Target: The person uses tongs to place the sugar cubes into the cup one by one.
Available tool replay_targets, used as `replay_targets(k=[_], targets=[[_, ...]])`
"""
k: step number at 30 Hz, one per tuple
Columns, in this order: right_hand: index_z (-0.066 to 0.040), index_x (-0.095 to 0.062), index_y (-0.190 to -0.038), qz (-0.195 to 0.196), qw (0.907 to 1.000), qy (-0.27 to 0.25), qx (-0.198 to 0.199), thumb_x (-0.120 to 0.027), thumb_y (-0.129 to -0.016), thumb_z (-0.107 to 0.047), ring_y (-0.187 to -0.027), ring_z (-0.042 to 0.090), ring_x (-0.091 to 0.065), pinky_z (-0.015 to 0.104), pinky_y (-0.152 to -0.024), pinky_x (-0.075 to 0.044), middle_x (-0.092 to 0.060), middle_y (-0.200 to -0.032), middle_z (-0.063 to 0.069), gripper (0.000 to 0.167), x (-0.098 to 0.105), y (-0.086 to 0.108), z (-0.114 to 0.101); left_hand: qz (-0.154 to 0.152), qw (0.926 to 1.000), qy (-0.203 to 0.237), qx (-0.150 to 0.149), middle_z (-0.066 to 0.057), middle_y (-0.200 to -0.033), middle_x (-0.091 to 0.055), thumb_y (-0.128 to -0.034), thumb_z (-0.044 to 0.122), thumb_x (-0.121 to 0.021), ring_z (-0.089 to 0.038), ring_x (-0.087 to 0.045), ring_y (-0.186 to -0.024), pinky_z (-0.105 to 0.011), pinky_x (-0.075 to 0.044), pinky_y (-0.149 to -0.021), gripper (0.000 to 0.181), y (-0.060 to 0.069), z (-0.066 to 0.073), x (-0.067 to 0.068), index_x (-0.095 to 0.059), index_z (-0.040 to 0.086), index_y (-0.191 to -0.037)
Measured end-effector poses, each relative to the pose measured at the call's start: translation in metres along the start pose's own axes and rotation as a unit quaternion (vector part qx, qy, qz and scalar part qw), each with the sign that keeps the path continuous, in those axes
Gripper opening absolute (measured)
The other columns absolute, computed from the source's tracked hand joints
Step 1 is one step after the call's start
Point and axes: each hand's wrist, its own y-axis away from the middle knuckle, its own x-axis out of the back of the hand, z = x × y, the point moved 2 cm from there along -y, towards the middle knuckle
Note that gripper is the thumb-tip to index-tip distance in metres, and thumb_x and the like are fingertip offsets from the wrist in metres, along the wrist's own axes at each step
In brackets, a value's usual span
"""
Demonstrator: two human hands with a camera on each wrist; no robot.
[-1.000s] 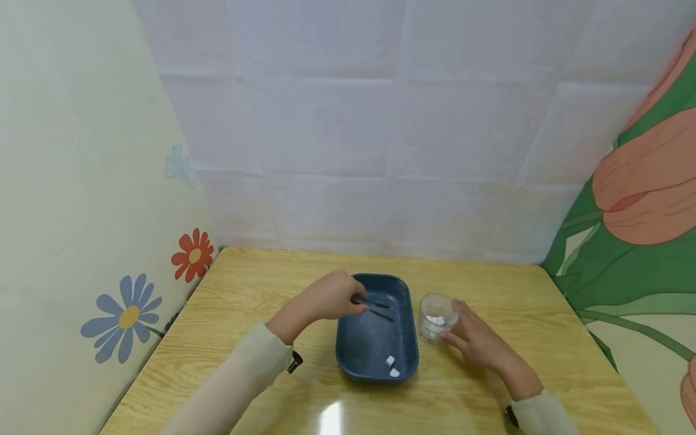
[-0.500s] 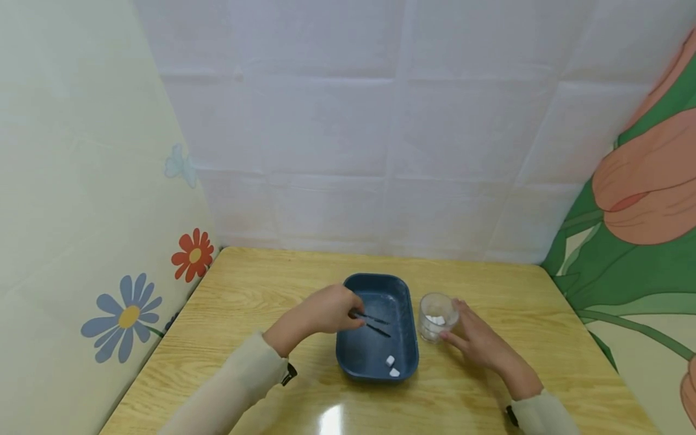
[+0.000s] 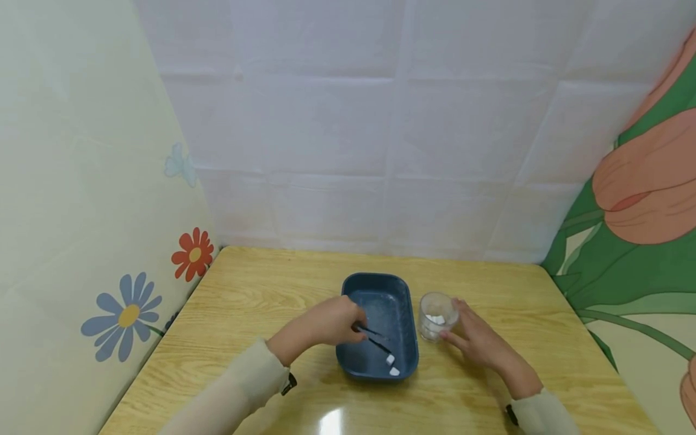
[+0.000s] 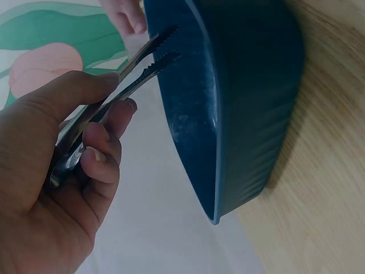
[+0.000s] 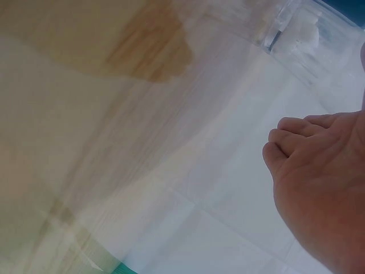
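Observation:
My left hand (image 3: 337,323) holds small metal tongs (image 4: 137,80) between thumb and fingers, over the left side of a dark blue rectangular dish (image 3: 359,365). The tongs' two toothed arms stand apart with nothing between them. In the head view, one tip lies close by a white cube (image 3: 390,359); whether they touch I cannot tell. A second white piece (image 3: 394,371) lies beside it in the dish's near right corner. Thumb and forefinger of my right hand (image 3: 478,341) grip a clear glass (image 3: 428,331) to the right of the dish. White pieces (image 3: 435,319) sit inside the glass.
The dish and glass stand on a wooden table (image 3: 261,278), a short gap between them. A white sheet (image 3: 326,151) hangs behind the table. Flower-printed walls (image 3: 54,181) close in the left and right sides.
My left hand has moved toward the near end of the dish, bringing the tongs down to the white cubes. My right hand and the glass have stayed in place.

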Motion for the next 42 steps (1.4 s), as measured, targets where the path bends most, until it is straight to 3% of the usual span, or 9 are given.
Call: replay_targets(k=[19,35,42], targets=[[0.016,-0.023,-0.152,0.003,1.0000,-0.003,0.005,-0.064,-0.099,-0.041,-0.145,0.056,-0.023,0.068,-0.112,-0.024,-0.024,-0.157,0.038,0.087,0.001,-0.001,-0.002,-0.014,0.9990,-0.042,0.002,0.017,-0.064,-0.058,-0.0915,0.027,-0.076,0.002,-0.048,-0.052,-0.016,-0.041,-0.052,0.014,-0.003,0.003,-0.018,-0.075,0.020,-0.079],[0.016,-0.025,-0.151,0.010,0.9999,0.002,0.006,-0.065,-0.099,-0.040,-0.144,0.055,-0.024,0.068,-0.112,-0.025,-0.026,-0.156,0.038,0.086,0.001,0.000,-0.003,-0.024,0.9972,-0.070,0.011,0.016,-0.064,-0.060,-0.0919,0.029,-0.076,0.002,-0.049,-0.053,-0.016,-0.042,-0.053,0.012,-0.009,0.004,-0.025,-0.078,0.021,-0.084],[0.015,-0.026,-0.152,0.010,0.9999,0.002,0.007,-0.064,-0.099,-0.040,-0.144,0.055,-0.024,0.068,-0.112,-0.025,-0.027,-0.156,0.037,0.085,0.001,0.000,-0.002,-0.027,0.9953,-0.093,0.000,0.016,-0.066,-0.062,-0.0912,0.029,-0.076,0.002,-0.049,-0.056,-0.016,-0.043,-0.057,0.012,-0.011,0.007,-0.026,-0.078,0.021,-0.083]])
